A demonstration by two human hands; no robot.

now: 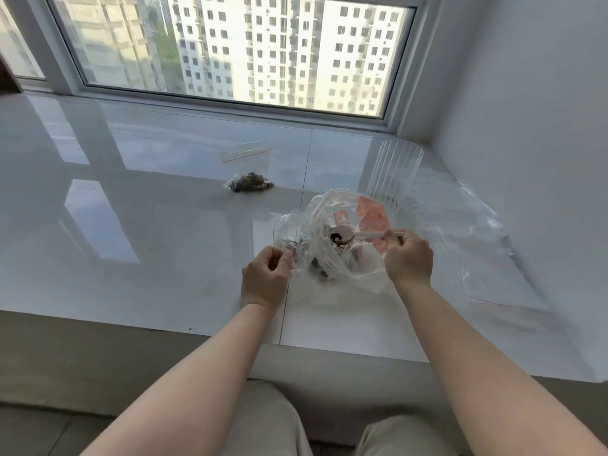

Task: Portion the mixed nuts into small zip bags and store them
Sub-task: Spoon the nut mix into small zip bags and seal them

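Behind the hands, filled zip bag [249,183], ribbed glass [396,174], window [237,47]

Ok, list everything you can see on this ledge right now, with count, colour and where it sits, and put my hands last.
Filled zip bag: one, clear with dark nuts, far centre of the ledge.
Small zip bag: one, clear, near centre, pinched by left hand.
Large nut bag: one, clear with pink label, near centre.
Spoon: one, white, loaded, over large bag.
Ribbed glass: one, clear, right rear.
Plastic sheet: one, clear, far right.
Left hand: holds small bag.
Right hand: grips spoon handle.
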